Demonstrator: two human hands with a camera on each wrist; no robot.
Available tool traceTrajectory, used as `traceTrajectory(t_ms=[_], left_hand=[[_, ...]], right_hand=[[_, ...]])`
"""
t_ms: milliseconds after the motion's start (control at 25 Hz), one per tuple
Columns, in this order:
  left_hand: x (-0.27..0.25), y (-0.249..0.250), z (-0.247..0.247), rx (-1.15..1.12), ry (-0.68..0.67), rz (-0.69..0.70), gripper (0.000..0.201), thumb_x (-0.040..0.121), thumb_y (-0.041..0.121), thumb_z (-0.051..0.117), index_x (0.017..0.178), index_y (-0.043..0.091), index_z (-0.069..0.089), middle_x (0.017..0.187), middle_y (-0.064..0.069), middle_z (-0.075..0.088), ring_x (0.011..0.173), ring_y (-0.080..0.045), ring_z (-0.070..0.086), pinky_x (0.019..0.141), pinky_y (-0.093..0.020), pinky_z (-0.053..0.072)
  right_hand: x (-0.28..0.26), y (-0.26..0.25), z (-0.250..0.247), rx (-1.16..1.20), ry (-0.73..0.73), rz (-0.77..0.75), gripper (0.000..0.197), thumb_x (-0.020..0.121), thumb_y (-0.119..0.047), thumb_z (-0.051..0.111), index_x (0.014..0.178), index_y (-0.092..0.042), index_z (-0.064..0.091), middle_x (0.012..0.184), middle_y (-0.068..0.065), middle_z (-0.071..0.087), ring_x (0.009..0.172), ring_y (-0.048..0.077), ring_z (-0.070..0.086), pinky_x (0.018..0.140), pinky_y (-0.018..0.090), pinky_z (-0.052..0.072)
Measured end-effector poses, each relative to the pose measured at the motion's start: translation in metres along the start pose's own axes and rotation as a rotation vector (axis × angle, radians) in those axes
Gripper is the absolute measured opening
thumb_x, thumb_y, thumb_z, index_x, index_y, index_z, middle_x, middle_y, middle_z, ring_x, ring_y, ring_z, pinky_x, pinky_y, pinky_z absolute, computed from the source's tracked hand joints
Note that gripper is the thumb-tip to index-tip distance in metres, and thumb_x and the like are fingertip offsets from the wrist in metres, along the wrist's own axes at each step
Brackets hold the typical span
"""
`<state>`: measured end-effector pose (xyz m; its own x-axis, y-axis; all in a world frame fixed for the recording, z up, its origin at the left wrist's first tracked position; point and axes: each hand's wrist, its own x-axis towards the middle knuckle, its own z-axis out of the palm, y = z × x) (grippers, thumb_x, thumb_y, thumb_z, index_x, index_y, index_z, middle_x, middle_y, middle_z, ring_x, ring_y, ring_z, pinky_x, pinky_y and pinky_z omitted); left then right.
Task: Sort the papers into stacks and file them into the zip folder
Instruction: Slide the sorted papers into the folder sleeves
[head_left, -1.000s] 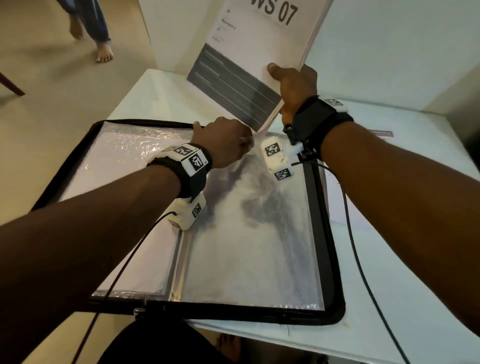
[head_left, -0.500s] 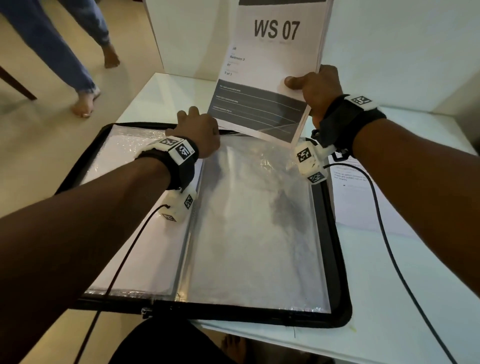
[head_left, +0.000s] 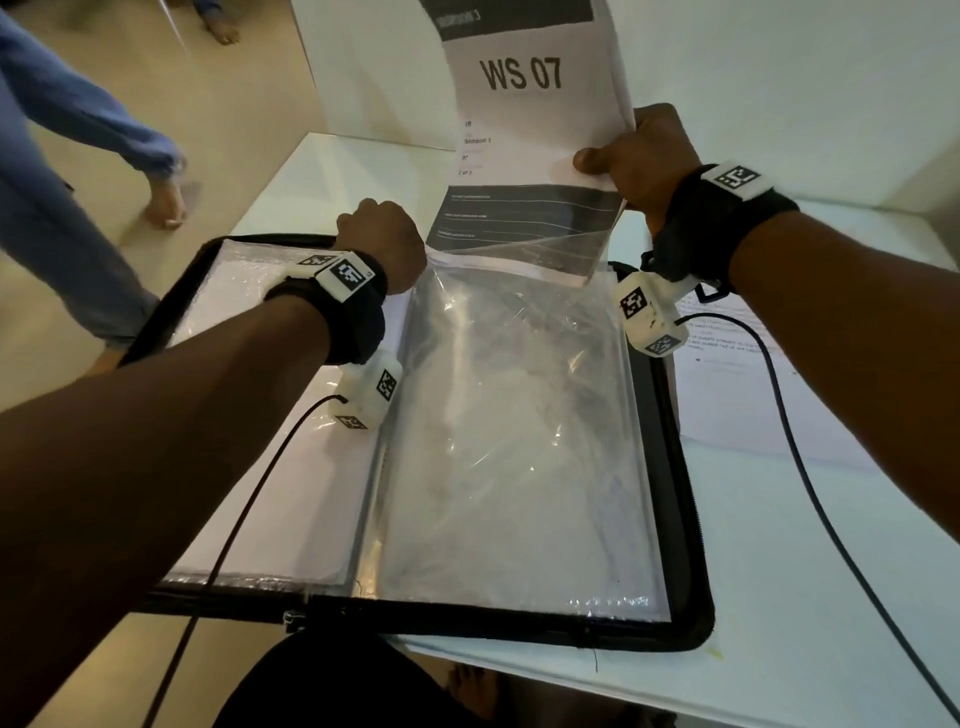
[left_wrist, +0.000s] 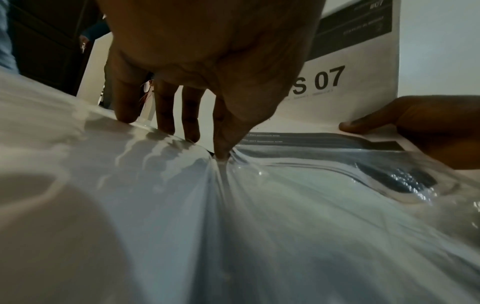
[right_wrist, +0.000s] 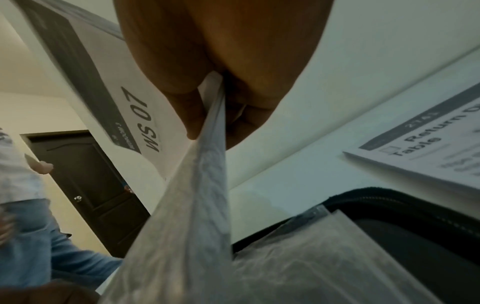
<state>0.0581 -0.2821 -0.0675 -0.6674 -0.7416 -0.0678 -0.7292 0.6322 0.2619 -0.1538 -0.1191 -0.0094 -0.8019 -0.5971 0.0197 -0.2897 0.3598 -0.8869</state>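
A black zip folder (head_left: 691, 519) lies open on the white table, with clear plastic sleeves (head_left: 514, 441) inside. My right hand (head_left: 631, 161) grips a stack of papers headed "WS 07" (head_left: 524, 130) by its right edge, thumb on the front, and holds it almost upright. The stack's bottom edge sits inside the mouth of the right sleeve. My left hand (head_left: 382, 239) pinches the top edge of that sleeve (left_wrist: 221, 162) near the folder's spine. In the right wrist view the paper stack (right_wrist: 197, 185) runs edge-on from the hand.
Another printed sheet (head_left: 737, 384) lies on the table to the right of the folder; the right wrist view shows the sheet (right_wrist: 426, 152) headed "Return". A person in jeans (head_left: 67, 208) walks by on the floor at the left. A dark door (right_wrist: 91, 185) stands behind.
The paper stack has turned from tilted to nearly upright and come down, so its bottom edge is now inside the sleeve's mouth. My left hand shifted along the sleeve's top edge.
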Motion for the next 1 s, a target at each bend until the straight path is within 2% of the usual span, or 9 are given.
traceTrajectory(t_ms=[120, 200, 280, 480, 600, 680, 760, 880, 1000], left_hand=[[-0.002, 0.000, 0.001, -0.028, 0.035, -0.031, 0.029, 0.096, 0.026, 0.063, 0.114, 0.006, 0.072, 0.122, -0.018, 0.066, 0.114, -0.040, 0.061, 0.100, -0.045, 0.050], [-0.004, 0.002, 0.001, -0.005, 0.040, -0.027, 0.026, 0.097, 0.022, 0.062, 0.110, 0.001, 0.069, 0.121, -0.021, 0.064, 0.113, -0.042, 0.060, 0.098, -0.043, 0.048], [-0.008, 0.006, 0.000, 0.030, 0.035, -0.005, 0.016, 0.099, 0.017, 0.060, 0.095, 0.003, 0.064, 0.119, -0.023, 0.063, 0.113, -0.042, 0.059, 0.097, -0.042, 0.045], [-0.010, 0.008, -0.003, 0.010, 0.001, 0.039, 0.021, 0.093, 0.015, 0.062, 0.073, 0.009, 0.059, 0.102, -0.020, 0.067, 0.101, -0.042, 0.063, 0.087, -0.042, 0.048], [-0.013, 0.006, -0.005, -0.092, 0.026, -0.014, 0.019, 0.089, 0.018, 0.072, 0.093, 0.000, 0.069, 0.108, -0.021, 0.068, 0.103, -0.042, 0.064, 0.088, -0.044, 0.052], [-0.020, 0.009, -0.005, -0.145, 0.083, -0.033, 0.041, 0.086, 0.022, 0.077, 0.116, -0.001, 0.060, 0.125, -0.023, 0.059, 0.114, -0.042, 0.058, 0.096, -0.048, 0.050], [-0.029, 0.021, -0.008, -0.222, 0.099, 0.088, 0.047, 0.084, 0.025, 0.073, 0.124, 0.007, 0.055, 0.128, -0.017, 0.054, 0.117, -0.038, 0.054, 0.100, -0.048, 0.047], [-0.042, 0.046, -0.008, -0.342, -0.012, 0.355, 0.034, 0.084, 0.034, 0.057, 0.114, 0.023, 0.065, 0.116, -0.002, 0.066, 0.108, -0.026, 0.060, 0.095, -0.044, 0.053], [-0.048, 0.071, -0.003, -0.369, -0.062, 0.462, 0.022, 0.097, 0.036, 0.062, 0.110, 0.021, 0.069, 0.105, 0.004, 0.066, 0.100, -0.021, 0.062, 0.090, -0.037, 0.052]], right_hand=[[0.003, -0.004, -0.003, -0.081, 0.000, -0.023, 0.059, 0.081, -0.026, 0.078, 0.132, -0.006, 0.056, 0.125, 0.009, 0.061, 0.110, 0.026, 0.060, 0.094, 0.038, 0.057], [0.007, -0.001, -0.006, -0.083, -0.002, -0.036, 0.056, 0.085, -0.023, 0.077, 0.134, -0.006, 0.056, 0.123, 0.006, 0.060, 0.107, 0.024, 0.059, 0.086, 0.034, 0.058], [0.004, -0.001, -0.008, -0.052, -0.039, -0.014, 0.056, 0.085, -0.020, 0.078, 0.134, -0.007, 0.055, 0.123, 0.004, 0.059, 0.099, 0.019, 0.060, 0.076, 0.031, 0.058], [-0.002, -0.009, -0.005, 0.151, -0.139, 0.059, 0.066, 0.067, -0.012, 0.087, 0.127, -0.003, 0.061, 0.119, 0.012, 0.068, 0.100, 0.032, 0.070, 0.076, 0.048, 0.064], [-0.004, -0.013, 0.001, 0.248, -0.166, 0.054, 0.065, 0.063, -0.012, 0.090, 0.121, 0.003, 0.066, 0.118, 0.017, 0.070, 0.097, 0.033, 0.074, 0.074, 0.049, 0.063], [-0.006, -0.012, 0.004, 0.258, -0.179, 0.028, 0.049, 0.073, -0.007, 0.086, 0.117, 0.004, 0.069, 0.116, 0.018, 0.072, 0.095, 0.030, 0.075, 0.076, 0.045, 0.063], [-0.007, -0.009, 0.007, 0.278, -0.181, 0.021, 0.040, 0.080, -0.002, 0.080, 0.117, 0.004, 0.068, 0.112, 0.016, 0.074, 0.093, 0.030, 0.074, 0.075, 0.042, 0.063], [-0.007, -0.006, 0.009, 0.250, -0.196, -0.001, 0.039, 0.084, -0.004, 0.078, 0.122, -0.001, 0.067, 0.112, 0.013, 0.073, 0.094, 0.029, 0.074, 0.078, 0.041, 0.063], [-0.010, -0.004, 0.008, 0.201, -0.221, -0.014, 0.042, 0.088, -0.007, 0.076, 0.128, -0.003, 0.064, 0.117, 0.012, 0.072, 0.098, 0.026, 0.072, 0.080, 0.038, 0.063]])
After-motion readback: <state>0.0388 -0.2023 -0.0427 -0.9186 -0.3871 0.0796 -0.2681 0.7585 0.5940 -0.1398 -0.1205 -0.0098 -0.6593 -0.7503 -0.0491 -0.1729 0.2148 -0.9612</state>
